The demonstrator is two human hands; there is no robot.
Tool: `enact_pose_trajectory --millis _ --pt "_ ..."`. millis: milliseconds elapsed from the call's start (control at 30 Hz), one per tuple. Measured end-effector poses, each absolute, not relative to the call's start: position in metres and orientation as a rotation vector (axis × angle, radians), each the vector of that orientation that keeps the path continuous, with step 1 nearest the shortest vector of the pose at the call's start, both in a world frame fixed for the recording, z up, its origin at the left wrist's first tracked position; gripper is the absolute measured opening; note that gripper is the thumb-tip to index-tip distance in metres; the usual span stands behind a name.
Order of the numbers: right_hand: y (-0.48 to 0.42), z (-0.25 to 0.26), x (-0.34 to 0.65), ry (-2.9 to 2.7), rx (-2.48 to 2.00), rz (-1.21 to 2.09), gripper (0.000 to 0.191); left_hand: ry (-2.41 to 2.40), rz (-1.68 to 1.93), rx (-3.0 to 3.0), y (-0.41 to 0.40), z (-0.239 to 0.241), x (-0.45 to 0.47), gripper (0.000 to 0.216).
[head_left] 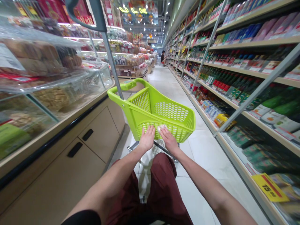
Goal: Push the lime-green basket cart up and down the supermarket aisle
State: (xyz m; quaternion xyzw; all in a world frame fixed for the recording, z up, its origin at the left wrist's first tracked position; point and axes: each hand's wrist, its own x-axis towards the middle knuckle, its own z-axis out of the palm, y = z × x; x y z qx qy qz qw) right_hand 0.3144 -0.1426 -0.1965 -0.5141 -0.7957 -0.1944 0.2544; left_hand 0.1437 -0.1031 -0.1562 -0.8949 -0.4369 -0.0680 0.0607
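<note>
One lime-green perforated plastic cart basket [133, 117] is touched by L hand [148, 137], w/ fingers flat; 1 crumpled white wad [161, 127] is held against it by R hand [169, 139], hands apart.

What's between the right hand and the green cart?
In the head view, a small crumpled white wad, maybe tissue, shows between the right hand and the side of the green cart.

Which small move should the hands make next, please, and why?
Probably slide the right hand along the perforated side of the green cart, pressing the white wad: the wad is at that hand's fingertips by this side, and the left hand, at the same side, could steady the cart.
</note>
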Motion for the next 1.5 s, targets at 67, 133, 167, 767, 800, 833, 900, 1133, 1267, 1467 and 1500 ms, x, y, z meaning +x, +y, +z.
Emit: enact_pose_trajectory --millis 67,133,167,767,800,833,900,1133,1267,1467,1500 --pt "-0.133 -0.173 0.307 -2.107 -1.377 -0.574 0.045 -1.361 -0.267 -2.661 -0.097 -0.149 0.141 0.063" --pt "-0.122 -0.158 0.299 -2.080 -1.394 -0.600 0.046 -1.383 -0.316 -2.630 -0.092 -0.141 0.139 0.064" --pt "-0.117 -0.156 0.296 -2.087 -1.406 -0.602 0.045 -1.389 -0.331 -2.622 -0.089 -0.139 0.139 0.064" --pt "-0.087 -0.133 0.265 -2.137 -1.313 -0.581 0.046 -1.467 -0.397 -2.553 -0.070 -0.124 0.106 0.063" --pt "-0.083 -0.135 0.264 -2.158 -1.317 -0.577 0.046 -1.470 -0.387 -2.553 -0.069 -0.122 0.105 0.063" --pt "-0.080 -0.140 0.263 -2.187 -1.323 -0.569 0.045 -1.472 -0.377 -2.554 -0.069 -0.121 0.104 0.063" --pt "-0.079 -0.157 0.263 -2.248 -1.331 -0.553 0.044 -1.469 -0.349 -2.557 -0.071 -0.122 0.101 0.063" --pt "-0.086 -0.176 0.247 -2.316 -1.260 -0.504 0.043 -1.465 -0.272 -2.563 -0.069 -0.132 0.086 0.062" --pt "-0.068 -0.134 0.228 -2.196 -1.172 -0.519 0.047 -1.558 -0.307 -2.472 -0.057 -0.118 0.070 0.065" --pt "-0.041 -0.131 0.214 -2.235 -1.246 -0.488 0.045 -1.618 -0.339 -2.420 -0.049 -0.105 0.054 0.064" --pt "-0.041 -0.140 0.214 -2.264 -1.268 -0.474 0.044 -1.613 -0.332 -2.429 -0.050 -0.107 0.053 0.064"
